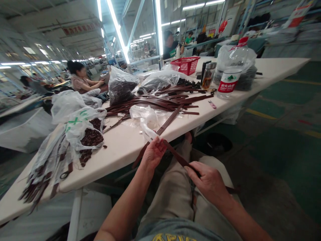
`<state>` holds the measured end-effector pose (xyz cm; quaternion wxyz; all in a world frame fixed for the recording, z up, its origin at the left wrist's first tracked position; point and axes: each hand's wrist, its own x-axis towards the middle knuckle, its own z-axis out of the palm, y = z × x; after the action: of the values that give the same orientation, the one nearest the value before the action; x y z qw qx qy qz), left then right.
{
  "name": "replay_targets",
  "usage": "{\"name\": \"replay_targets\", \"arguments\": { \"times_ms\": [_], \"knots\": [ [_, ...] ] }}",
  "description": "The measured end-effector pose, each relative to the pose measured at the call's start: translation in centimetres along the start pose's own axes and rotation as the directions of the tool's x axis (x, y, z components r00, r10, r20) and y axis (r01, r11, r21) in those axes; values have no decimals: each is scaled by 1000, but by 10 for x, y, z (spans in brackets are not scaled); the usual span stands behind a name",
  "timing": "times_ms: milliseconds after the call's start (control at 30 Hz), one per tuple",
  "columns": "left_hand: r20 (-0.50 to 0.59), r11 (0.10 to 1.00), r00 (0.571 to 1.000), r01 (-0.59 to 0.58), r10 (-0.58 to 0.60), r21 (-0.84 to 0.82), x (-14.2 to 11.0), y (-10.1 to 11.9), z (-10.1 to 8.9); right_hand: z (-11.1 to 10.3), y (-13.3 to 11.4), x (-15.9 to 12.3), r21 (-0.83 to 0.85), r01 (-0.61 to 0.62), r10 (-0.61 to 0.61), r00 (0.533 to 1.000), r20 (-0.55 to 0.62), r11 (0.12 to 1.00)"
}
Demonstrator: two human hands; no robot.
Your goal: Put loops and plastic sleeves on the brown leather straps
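Note:
My left hand [153, 153] is closed around a long brown leather strap [168, 122] just below the edge of the white table [125, 144]. The strap runs up onto the table toward a pile of similar straps [160, 100]. My right hand [208, 182] pinches the lower part of the same strap above my lap, fingers pressed on it. A clear plastic bag [146, 122] lies on the table just past my left hand.
Bags of small brown pieces [89, 135] and dark bags [121, 87] sit on the table. A red basket [186, 64], a flask [207, 75], a water bottle [229, 78] and scissors [65, 174] are there too. Other people work at benches behind.

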<state>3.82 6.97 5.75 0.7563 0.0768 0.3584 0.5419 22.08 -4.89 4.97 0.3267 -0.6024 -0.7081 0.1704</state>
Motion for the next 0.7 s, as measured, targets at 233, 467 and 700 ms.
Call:
{"name": "replay_targets", "arguments": {
  "times_ms": [233, 467, 700],
  "knots": [
    [48, 999, 999, -7, 5, 45, 0, 3, -2, 9, -6, 15, -29, -5, 5, 1000, -3, 1000],
    [51, 999, 998, 32, -33, 30, -1, 3, -3, 13, -7, 17, -53, 4, -3, 1000, 21, 999],
    [89, 991, 996, 18, -30, 130, -1, -12, -7, 19, -16, 35, -18, -62, 63, 997, 44, 998]
  ]
}}
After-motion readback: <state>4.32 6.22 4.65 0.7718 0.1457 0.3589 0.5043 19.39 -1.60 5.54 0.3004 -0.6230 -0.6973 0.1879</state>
